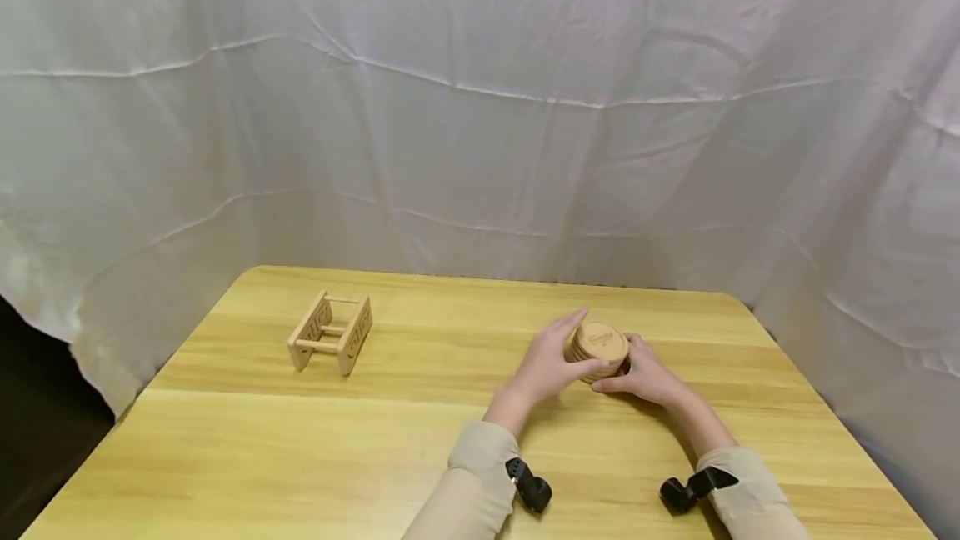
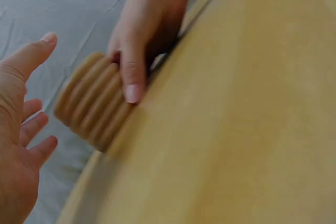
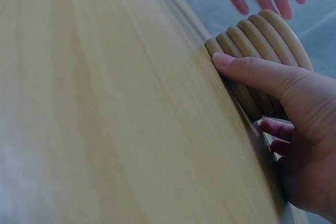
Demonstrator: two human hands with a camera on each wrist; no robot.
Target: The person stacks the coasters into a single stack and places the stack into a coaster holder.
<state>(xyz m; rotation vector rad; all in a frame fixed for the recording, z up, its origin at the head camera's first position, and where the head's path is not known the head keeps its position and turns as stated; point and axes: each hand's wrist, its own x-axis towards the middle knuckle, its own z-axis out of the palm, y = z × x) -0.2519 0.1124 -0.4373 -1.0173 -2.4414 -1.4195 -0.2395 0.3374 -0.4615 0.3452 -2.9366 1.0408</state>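
Observation:
A stack of round wooden coasters (image 1: 604, 342) stands on the table between the two hands. The top coaster has a small engraved mark, too small to read. My right hand (image 1: 647, 372) grips the stack low on its right side; in the right wrist view its thumb (image 3: 257, 72) lies across the lower coasters, while the stack hides part of its fingers. On the other side, my left hand (image 1: 551, 363) is spread beside the stack. In the left wrist view a gap shows between the left hand (image 2: 18, 129) and the coasters (image 2: 92, 100).
A small wooden rack (image 1: 332, 333) with cut-out side panels and crossbars stands at the table's left. The wooden table (image 1: 300, 457) has rounded far corners. Pale curtains (image 1: 480, 157) hang behind it and at its sides. Each sleeve carries a black wrist camera.

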